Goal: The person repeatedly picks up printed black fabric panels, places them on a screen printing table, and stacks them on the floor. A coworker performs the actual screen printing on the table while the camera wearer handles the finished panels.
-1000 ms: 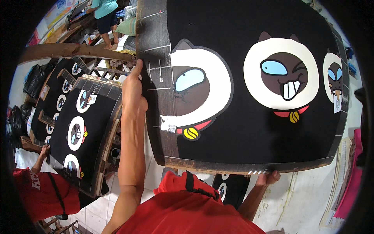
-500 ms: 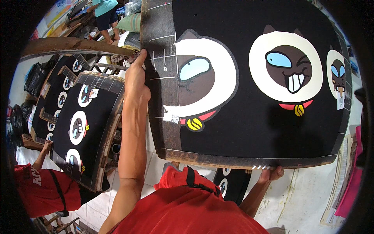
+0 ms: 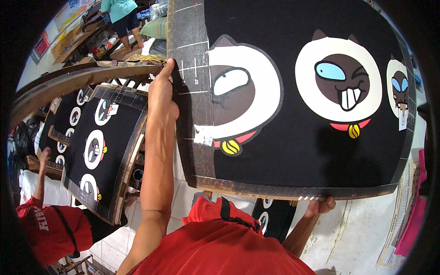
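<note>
A large wooden printing board (image 3: 293,192) covered with black cloth (image 3: 284,169) is held up in front of me, tilted. On the cloth are printed cat faces (image 3: 338,79) with white rings, dark brown muzzles, red collars and yellow bells. My left hand (image 3: 162,94) is closed round the board's left edge, thumb uppermost. Below, my right hand (image 3: 321,206) grips the lower edge near its right part; some of its fingers are hidden behind the board. A small pale tag (image 3: 403,120) lies on the rightmost face.
Left of my forearm stand more printed boards (image 3: 91,151), near a co-worker in a red shirt (image 3: 57,229). A long wooden bar (image 3: 87,77) crosses above them. Another person in a teal shirt (image 3: 120,8) stands farther back. Below my board lie more printed black pieces (image 3: 279,217).
At the left, the wooden bar has come lower in view. The co-worker's hand has moved off the board's edge, up and leftward. My board has shifted very slightly right; both hands keep their hold.
</note>
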Motion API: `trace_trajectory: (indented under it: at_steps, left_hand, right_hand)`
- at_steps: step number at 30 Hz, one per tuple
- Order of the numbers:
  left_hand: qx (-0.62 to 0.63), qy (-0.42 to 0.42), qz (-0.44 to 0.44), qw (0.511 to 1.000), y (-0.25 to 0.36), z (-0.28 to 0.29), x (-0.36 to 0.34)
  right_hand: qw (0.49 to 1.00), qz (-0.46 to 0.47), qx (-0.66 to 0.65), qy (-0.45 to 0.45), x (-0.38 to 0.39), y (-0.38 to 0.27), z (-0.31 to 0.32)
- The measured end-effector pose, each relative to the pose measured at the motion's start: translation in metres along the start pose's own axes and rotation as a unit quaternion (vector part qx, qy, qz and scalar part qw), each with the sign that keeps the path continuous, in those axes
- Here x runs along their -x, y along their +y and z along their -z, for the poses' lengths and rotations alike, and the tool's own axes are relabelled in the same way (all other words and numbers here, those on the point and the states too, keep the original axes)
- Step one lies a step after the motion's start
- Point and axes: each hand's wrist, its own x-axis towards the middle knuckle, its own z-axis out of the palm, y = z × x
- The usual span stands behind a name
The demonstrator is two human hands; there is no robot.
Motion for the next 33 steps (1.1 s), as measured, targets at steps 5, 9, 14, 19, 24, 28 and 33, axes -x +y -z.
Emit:
trace_trajectory:
  at_steps: [5, 9, 14, 19, 24, 28, 33]
  left_hand:
    - [0.035, -0.028, -0.002, 0.999, -0.002, 0.003, -0.002]
    - [0.017, -0.018, -0.007, 1.000, -0.004, 0.004, -0.007]
    - [0.002, -0.017, -0.017, 1.000, -0.001, 0.002, -0.008]
    - [0.037, -0.042, -0.002, 0.998, 0.004, -0.003, 0.008]
    - [0.027, -0.018, 0.005, 0.999, 0.009, -0.010, 0.009]
    - [0.013, -0.013, 0.007, 1.000, 0.005, -0.005, 0.002]
    - [0.000, 0.004, 0.000, 1.000, -0.004, 0.004, -0.008]
  right_hand:
    - [1.000, 0.002, 0.011, 0.016, -0.002, 0.003, -0.011]
    - [1.000, 0.005, 0.017, 0.021, -0.003, 0.004, -0.012]
    - [0.999, -0.016, -0.023, -0.024, -0.003, 0.000, 0.006]
    - [1.000, -0.005, -0.015, -0.021, 0.003, -0.006, 0.023]
    - [1.000, -0.011, -0.003, -0.011, 0.001, -0.005, 0.022]
    - [0.998, 0.006, 0.029, 0.051, -0.001, 0.000, 0.006]
    - [0.976, -0.009, 0.144, 0.161, -0.002, 0.007, -0.009]
